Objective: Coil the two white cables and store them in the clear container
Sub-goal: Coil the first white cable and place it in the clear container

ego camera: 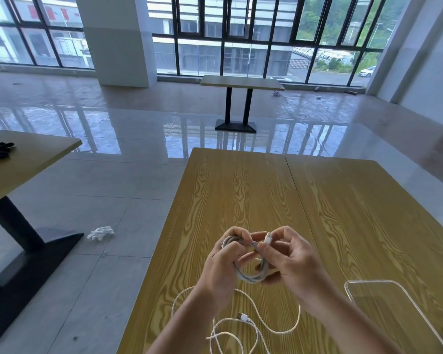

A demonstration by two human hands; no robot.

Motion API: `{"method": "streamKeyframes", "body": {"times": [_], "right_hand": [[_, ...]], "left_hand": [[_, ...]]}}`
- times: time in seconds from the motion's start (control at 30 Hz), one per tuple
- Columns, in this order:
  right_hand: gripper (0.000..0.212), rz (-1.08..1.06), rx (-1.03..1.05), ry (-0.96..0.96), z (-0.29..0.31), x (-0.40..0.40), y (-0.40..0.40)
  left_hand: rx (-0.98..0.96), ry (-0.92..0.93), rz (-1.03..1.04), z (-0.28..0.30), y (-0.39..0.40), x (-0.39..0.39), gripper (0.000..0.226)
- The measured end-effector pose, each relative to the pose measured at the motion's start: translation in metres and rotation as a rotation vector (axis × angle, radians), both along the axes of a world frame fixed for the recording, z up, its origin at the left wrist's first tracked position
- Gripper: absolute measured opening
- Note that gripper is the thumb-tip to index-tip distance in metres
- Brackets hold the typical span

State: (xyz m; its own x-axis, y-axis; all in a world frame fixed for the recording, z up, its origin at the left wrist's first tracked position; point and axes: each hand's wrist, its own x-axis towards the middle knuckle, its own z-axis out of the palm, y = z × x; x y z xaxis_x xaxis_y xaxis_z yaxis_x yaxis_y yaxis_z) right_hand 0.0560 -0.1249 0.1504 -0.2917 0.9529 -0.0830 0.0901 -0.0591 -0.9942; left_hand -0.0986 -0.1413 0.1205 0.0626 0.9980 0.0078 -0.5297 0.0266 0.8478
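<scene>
Left hand (221, 261) grips the coiled cable (250, 273) above the surface (241, 190); right hand (289, 254) fingers (264, 247) pinch its plug end — likely tucking it in. The second cable (243, 325) sprawls loose — the clear container (384, 297) waits nearby.

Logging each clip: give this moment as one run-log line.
left hand holds coiled cable | right hand pinches its plug | second cable loose on table | container empty
</scene>
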Motion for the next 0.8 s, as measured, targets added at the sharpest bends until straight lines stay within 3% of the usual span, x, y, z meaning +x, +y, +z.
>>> {"method": "streamKeyframes", "body": {"times": [0.07, 0.17, 0.27, 0.43, 0.47, 0.67, 0.8], "right_hand": [[0.036, 0.049, -0.070, 0.073, 0.002, 0.002, 0.001], [0.039, 0.063, -0.125, 0.135, -0.001, 0.005, 0.002], [0.034, 0.038, -0.128, 0.142, -0.007, 0.004, 0.004], [0.005, -0.023, -0.067, 0.124, -0.007, 0.002, 0.004], [0.008, -0.040, -0.050, 0.124, -0.008, 0.003, 0.005], [0.020, -0.166, -0.007, 0.127, -0.017, 0.009, 0.009], [0.021, -0.216, 0.015, 0.091, -0.026, 0.010, 0.008]], "left_hand": [[-0.015, -0.086, -0.045, -0.002, -0.001, 0.000, 0.022], [-0.033, -0.100, -0.068, -0.003, -0.002, -0.001, 0.022], [-0.086, -0.069, -0.063, -0.001, -0.002, 0.000, 0.024], [-0.180, -0.030, -0.034, -0.006, -0.008, -0.002, 0.057], [-0.205, -0.025, -0.026, -0.008, -0.009, -0.003, 0.059], [-0.314, -0.156, 0.014, -0.019, -0.021, -0.008, 0.042], [-0.321, -0.133, 0.042, -0.023, -0.029, -0.006, 0.038]]}}
